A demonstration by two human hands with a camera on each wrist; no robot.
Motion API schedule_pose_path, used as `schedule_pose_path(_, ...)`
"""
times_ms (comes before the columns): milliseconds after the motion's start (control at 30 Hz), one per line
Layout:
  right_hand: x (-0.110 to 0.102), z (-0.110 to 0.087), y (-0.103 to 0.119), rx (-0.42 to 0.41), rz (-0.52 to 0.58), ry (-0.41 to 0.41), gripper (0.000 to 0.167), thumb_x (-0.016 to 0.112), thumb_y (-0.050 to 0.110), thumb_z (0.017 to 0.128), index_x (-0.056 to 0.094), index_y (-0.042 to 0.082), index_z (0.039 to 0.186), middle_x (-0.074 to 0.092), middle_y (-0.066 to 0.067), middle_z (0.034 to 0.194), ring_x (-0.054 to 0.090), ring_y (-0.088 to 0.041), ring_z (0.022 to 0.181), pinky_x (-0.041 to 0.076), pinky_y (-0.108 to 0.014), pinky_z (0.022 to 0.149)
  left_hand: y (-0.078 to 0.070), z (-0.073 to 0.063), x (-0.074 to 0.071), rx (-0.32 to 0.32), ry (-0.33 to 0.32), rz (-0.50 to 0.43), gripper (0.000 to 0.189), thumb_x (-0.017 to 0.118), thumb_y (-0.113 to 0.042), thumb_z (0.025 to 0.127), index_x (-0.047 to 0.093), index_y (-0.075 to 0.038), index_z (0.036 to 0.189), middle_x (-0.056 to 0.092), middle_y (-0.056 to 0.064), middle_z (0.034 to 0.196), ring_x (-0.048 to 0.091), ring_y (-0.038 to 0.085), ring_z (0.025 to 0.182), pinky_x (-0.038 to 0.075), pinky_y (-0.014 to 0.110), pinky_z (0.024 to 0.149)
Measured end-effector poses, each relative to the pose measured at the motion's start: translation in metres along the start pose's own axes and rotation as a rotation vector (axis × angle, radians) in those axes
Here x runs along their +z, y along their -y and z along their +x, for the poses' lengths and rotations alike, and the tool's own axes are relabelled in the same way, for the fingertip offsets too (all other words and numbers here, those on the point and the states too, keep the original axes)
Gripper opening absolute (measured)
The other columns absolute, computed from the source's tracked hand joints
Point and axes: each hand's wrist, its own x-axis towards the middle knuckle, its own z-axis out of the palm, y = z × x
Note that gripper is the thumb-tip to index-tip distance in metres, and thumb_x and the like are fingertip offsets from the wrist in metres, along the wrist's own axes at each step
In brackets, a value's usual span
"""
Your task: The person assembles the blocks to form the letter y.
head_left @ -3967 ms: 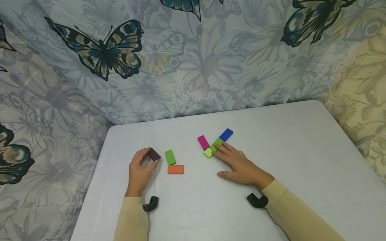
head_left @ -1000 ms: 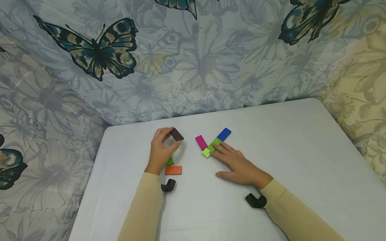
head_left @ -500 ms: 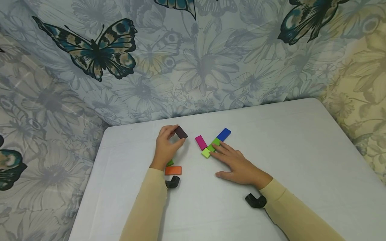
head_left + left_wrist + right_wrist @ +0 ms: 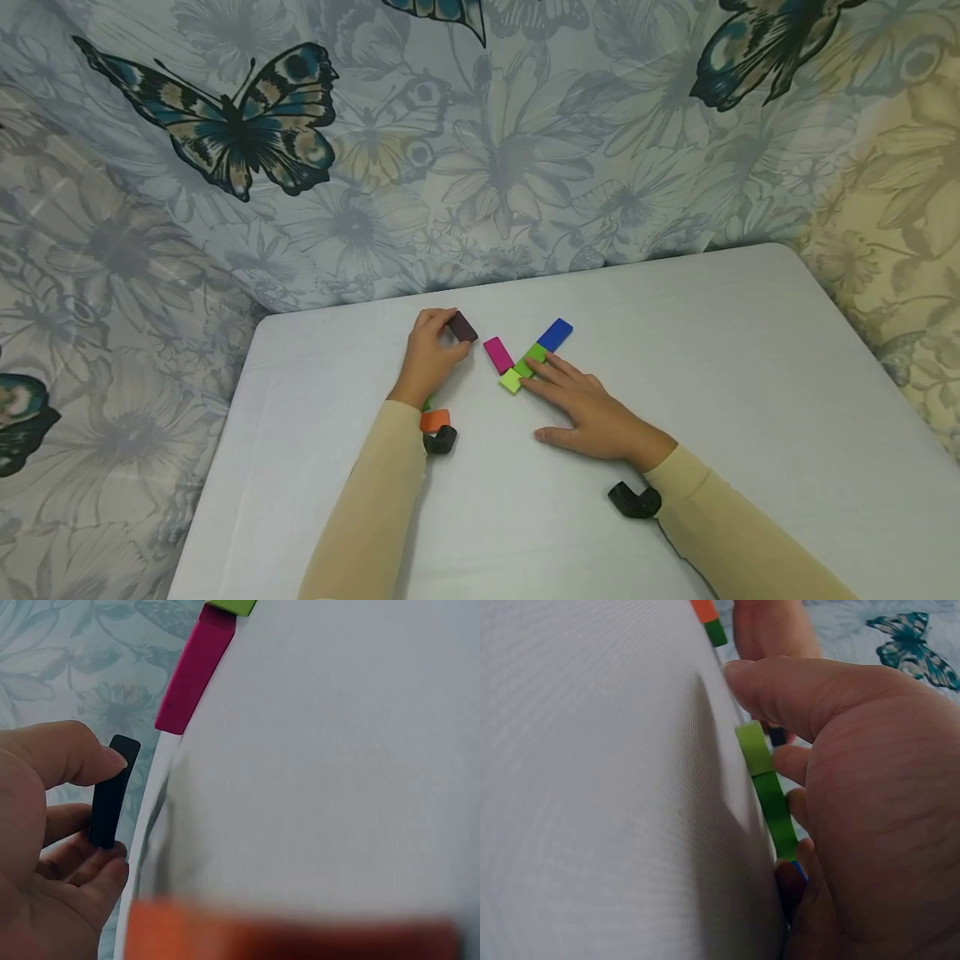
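Dark brown blk [image 4: 465,326] was pinched in the L hand [image 4: 427,360], just L of the magenta blk [image 4: 498,356], not touching it. On my remote feed I saw the R hand [image 4: 600,412] w/ fingers extended, tips at the lime blk [image 4: 510,382] & green blk [image 4: 536,353], blue blk [image 4: 556,335] beyond. Orange blk [image 4: 432,420], part-hidden, lay nr the L wrist.

Dark block [image 4: 462,326] — held slanted, near magenta block [image 4: 498,356].

white table [image 4: 750,358] before a butterfly-patterned backdrop [image 4: 517,158]
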Motion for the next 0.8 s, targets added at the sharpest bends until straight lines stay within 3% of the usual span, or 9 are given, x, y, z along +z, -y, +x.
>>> schedule_pose_path(200, -0.001, -0.001, 0.0, -0.009, 0.011, -0.003, 0.081, 0.081, 0.042, 0.098, 0.047, 0.019, 0.167, 0.025, 0.0, 0.179, 0.007, -0.032, 0.165, 0.035, -0.067, 0.112, 0.001, 0.01, 0.009, -0.01, 0.018, 0.072, 0.06, 0.084, -0.004, 0.093, 0.063, 0.003, 0.149, 0.055, 0.013, 0.141, 0.057, 0.025, 0.133, 0.043, 0.027, 0.115)
schedule_pose_path(400, -0.001, 0.0, 0.0, -0.005, 0.007, 0.006, 0.081, 0.08, 0.042, 0.098, 0.046, 0.02, 0.168, 0.024, 0.0, 0.179, 0.006, -0.031, 0.165, 0.035, -0.066, 0.113, 0.0, 0.011, 0.01, -0.026, 0.018, 0.114, 0.059, 0.087, -0.011, 0.095, 0.064, 0.001, 0.148, 0.06, 0.013, 0.146, 0.054, 0.028, 0.14, 0.04, 0.036, 0.119)
schedule_pose_path(567, -0.002, 0.001, 0.001, 0.001, 0.003, 0.005, 0.081, 0.081, 0.042, 0.097, 0.047, 0.019, 0.167, 0.025, 0.0, 0.179, 0.006, -0.031, 0.166, 0.035, -0.066, 0.114, 0.0, 0.012, 0.011, -0.041, 0.005, 0.095, 0.054, 0.083, -0.013, 0.1, 0.065, -0.002, 0.149, 0.062, 0.012, 0.149, 0.052, 0.027, 0.145, 0.037, 0.036, 0.121)
schedule_pose_path(800, -0.001, 0.0, 0.001, 0.002, 0.011, 0.003, 0.081, 0.082, 0.042, 0.097, 0.048, 0.02, 0.167, 0.025, 0.001, 0.178, 0.006, -0.031, 0.166, 0.035, -0.065, 0.113, 0.006, 0.013, 0.015, -0.03, -0.022, 0.043, 0.049, 0.083, -0.013, 0.1, 0.069, -0.007, 0.146, 0.066, 0.011, 0.145, 0.057, 0.024, 0.139, 0.041, 0.034, 0.117)
